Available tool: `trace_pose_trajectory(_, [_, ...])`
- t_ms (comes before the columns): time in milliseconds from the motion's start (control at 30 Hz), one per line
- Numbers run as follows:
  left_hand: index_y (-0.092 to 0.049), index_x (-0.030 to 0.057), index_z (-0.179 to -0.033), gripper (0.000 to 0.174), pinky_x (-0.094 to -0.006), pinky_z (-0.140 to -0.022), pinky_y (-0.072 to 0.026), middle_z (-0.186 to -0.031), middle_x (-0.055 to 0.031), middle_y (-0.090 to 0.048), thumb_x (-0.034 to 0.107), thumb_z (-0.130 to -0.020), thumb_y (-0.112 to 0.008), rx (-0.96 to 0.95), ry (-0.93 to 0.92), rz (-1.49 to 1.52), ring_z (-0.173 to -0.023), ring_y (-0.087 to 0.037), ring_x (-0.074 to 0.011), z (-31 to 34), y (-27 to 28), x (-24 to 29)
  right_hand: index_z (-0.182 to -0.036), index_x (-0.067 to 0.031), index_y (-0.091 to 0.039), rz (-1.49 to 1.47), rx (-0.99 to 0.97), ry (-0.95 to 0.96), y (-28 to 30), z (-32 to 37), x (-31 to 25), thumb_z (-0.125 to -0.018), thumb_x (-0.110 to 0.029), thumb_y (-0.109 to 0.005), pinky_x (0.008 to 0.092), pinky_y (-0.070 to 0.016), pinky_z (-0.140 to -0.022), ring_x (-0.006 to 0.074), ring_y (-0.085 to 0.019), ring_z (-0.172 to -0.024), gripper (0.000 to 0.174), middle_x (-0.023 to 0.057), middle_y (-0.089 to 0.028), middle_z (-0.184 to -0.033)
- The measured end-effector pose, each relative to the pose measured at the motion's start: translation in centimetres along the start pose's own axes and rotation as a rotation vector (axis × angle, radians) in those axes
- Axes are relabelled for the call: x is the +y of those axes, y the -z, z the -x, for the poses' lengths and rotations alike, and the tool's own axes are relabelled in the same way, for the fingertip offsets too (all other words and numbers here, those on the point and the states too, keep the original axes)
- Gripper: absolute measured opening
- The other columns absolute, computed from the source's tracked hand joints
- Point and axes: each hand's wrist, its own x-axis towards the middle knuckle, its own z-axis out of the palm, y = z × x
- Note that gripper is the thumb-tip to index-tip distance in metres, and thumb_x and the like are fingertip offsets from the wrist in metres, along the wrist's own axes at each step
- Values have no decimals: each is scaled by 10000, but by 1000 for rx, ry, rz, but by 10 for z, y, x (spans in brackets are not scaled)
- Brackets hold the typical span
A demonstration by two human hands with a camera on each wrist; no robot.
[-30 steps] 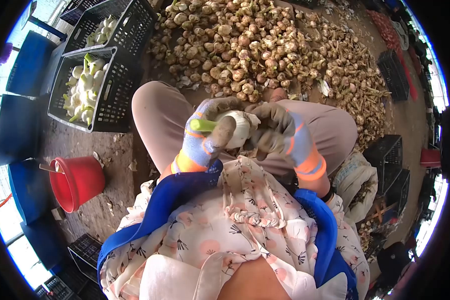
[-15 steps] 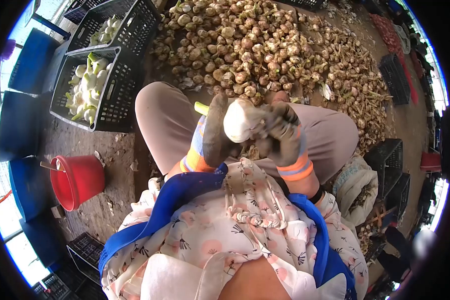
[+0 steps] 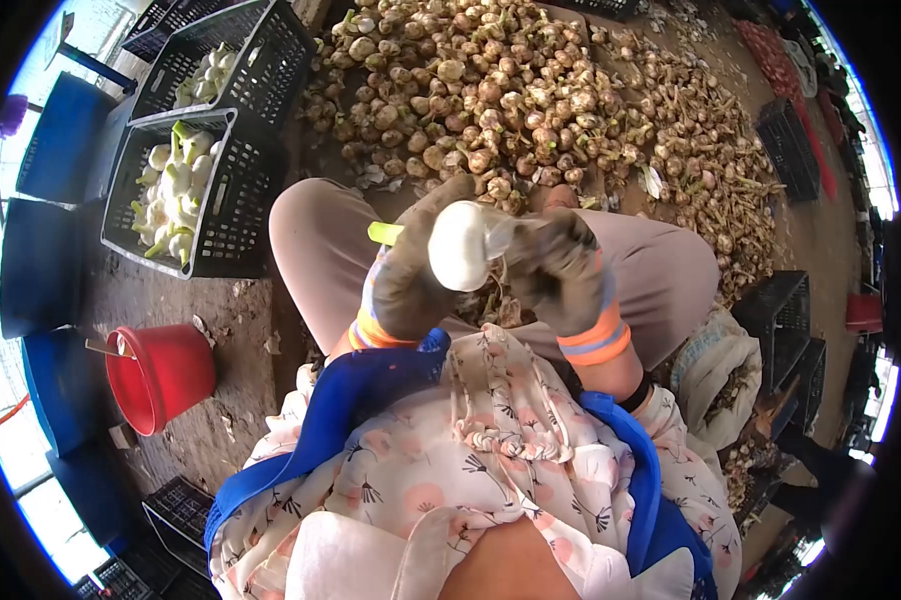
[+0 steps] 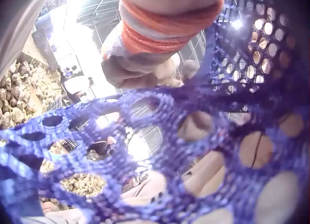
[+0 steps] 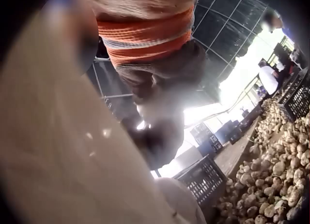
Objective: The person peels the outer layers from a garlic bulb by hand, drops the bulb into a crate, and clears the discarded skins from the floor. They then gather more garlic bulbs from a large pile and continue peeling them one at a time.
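A white garlic bulb [image 3: 458,248] with a cut green stem [image 3: 384,233] is held sideways over the lap in the head view. My gloved left hand [image 3: 411,285] grips it on the stem side. On the bulb's other side, my gloved right hand [image 3: 563,275] pinches loose skin [image 3: 501,238] with curled fingers. Both gloves have dirty dark palms and orange cuffs. Blue mesh cloth [image 4: 121,117] covers much of the left wrist view, below the left hand. In the right wrist view, the right hand's fingers are blurred.
A large heap of unpeeled garlic [image 3: 491,100] lies in front of the knees. Black crates [image 3: 226,190] holding clean white garlic [image 3: 176,190] stand at the left, with a red bucket [image 3: 176,370] nearer. A pale sack [image 3: 716,375] and more black crates [image 3: 776,310] are at the right.
The left hand has turned the bulb, and its thumb no longer lies across the front. The bulb now shows smooth white, with less loose skin at the right hand's fingers.
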Motion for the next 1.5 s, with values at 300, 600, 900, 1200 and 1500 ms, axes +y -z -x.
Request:
trace_pose_trajectory(300, [-238, 12, -1328, 690, -408, -930, -395, -1274, -164, -412, 129, -725, -550, -100, 25, 288, -1112, -472, -295, -10, 9, 23, -1020, 17, -511, 1365, -60, 515, 50, -7, 13, -765, -137, -642, 257, -480, -679, 174, -573, -719, 326, 90, -562, -763])
trace_pose_trajectory(600, [-371, 20, -1274, 647, -424, -841, -451, -1204, -164, -470, 101, -659, -558, -254, 16, 242, -1042, -510, -325, -24, 21, 13, -974, -34, -527, 802, -183, 227, -10, -17, -6, -729, -363, -649, 224, -416, -493, 150, -551, -646, 428, 74, -571, -777])
trace_pose_trajectory(900, [-414, 50, -1214, 563, -435, -804, -474, -1120, -122, -486, 173, -685, -559, 32, -103, 320, -1042, -479, -336, -35, 19, 45, -916, -29, -586, 1338, -52, 232, 15, -33, 0, -794, -205, -565, 308, -476, -612, 200, -589, -724, 215, 118, -590, -869])
trace_pose_trajectory(1200, [-190, -41, -1322, 765, -487, -1004, -287, -1351, -227, -260, 264, -728, -563, 419, -746, 516, -1221, -301, -377, -12, 139, 224, -1057, -98, -541, 1926, -221, -276, 47, -105, 28, -761, -251, -495, 397, -441, -788, 314, -562, -924, 337, 175, -591, -964])
trace_pose_trajectory(1500, [-357, -71, -1237, 578, -455, -958, -364, -1219, -224, -450, 389, -886, -361, 340, -82, -33, -1135, -445, -337, -134, 60, 95, -816, -55, -641, 1590, 1014, 90, 271, -275, 3, -724, -303, -528, 402, -464, -738, 361, -584, -851, 288, 196, -616, -870])
